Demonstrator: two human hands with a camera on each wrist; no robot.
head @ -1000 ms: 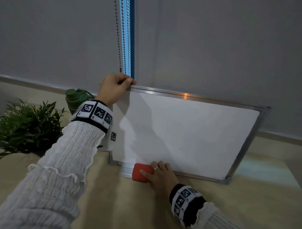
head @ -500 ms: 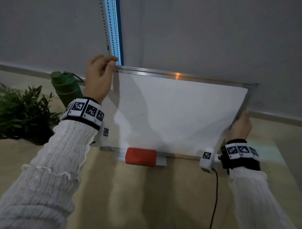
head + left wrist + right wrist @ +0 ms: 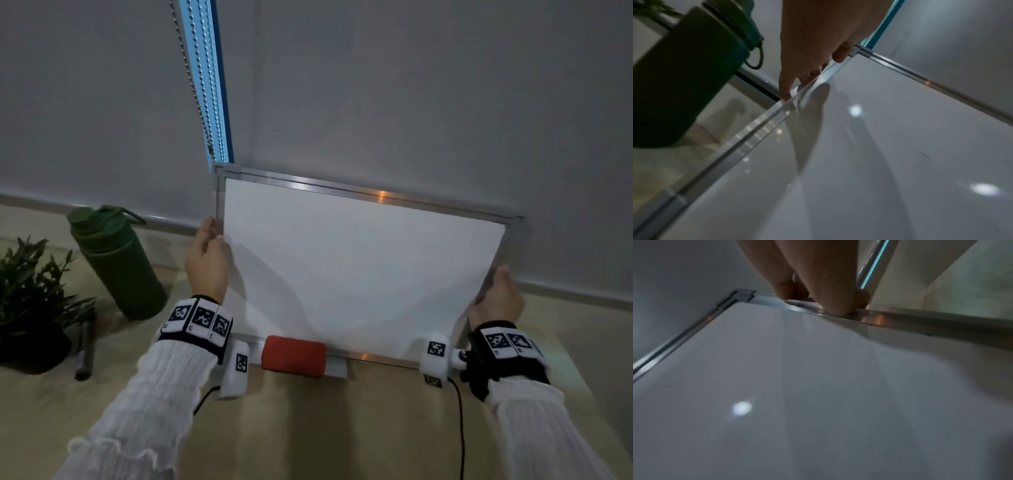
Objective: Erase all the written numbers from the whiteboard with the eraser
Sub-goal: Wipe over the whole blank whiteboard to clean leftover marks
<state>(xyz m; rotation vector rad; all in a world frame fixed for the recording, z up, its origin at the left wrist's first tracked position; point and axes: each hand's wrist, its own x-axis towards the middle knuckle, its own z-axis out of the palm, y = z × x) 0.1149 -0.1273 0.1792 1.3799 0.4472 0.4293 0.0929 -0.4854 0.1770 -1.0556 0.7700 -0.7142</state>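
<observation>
The whiteboard [image 3: 359, 274] leans against the grey blind, its metal frame around a blank white face with one tiny dark speck. My left hand [image 3: 205, 260] grips the board's left edge, fingers curled round the frame [image 3: 807, 81]. My right hand [image 3: 498, 298] grips the right edge, fingers hooked over the frame [image 3: 828, 308]. The red eraser [image 3: 294, 356] lies alone on the tray at the board's bottom edge, between my wrists; neither hand touches it.
A green bottle [image 3: 118, 263] stands left of the board, close to my left hand. A potted plant [image 3: 30, 291] sits at far left, with a dark marker [image 3: 84, 349] lying beside it. A bead chain [image 3: 193, 82] hangs above the board's top-left corner. Beige tabletop [image 3: 325, 428] spreads in front.
My right hand left the eraser on the tray and took the board's right edge. My left hand slid from the top-left corner down the left edge.
</observation>
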